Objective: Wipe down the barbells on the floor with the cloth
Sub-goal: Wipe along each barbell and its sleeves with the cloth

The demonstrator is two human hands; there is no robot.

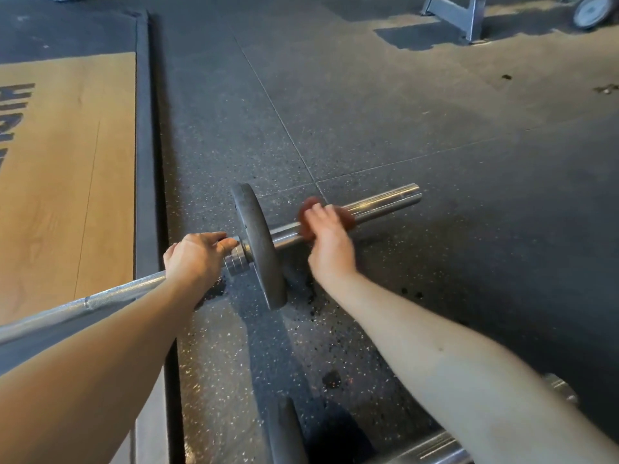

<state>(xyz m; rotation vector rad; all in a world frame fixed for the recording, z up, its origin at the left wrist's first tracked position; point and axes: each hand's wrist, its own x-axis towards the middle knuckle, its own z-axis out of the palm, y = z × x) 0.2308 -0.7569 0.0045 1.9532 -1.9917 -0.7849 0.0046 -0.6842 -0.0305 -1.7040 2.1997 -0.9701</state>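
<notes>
A steel barbell (382,202) lies across the rubber floor with one dark weight plate (259,246) standing on its sleeve. My left hand (194,257) grips the bar just inside the collar, to the left of the plate. My right hand (326,236) is closed on a reddish-brown cloth (310,209) wrapped over the sleeve to the right of the plate; the cloth is blurred. A second barbell (432,452) with its own plate (284,433) lies at the bottom edge, partly hidden by my right forearm.
A wooden lifting platform (67,182) with a raised black border (142,162) runs along the left. Grey metal rack feet (459,18) and a wheel (591,10) stand at the far right. Dark wet spots (331,378) mark the speckled floor.
</notes>
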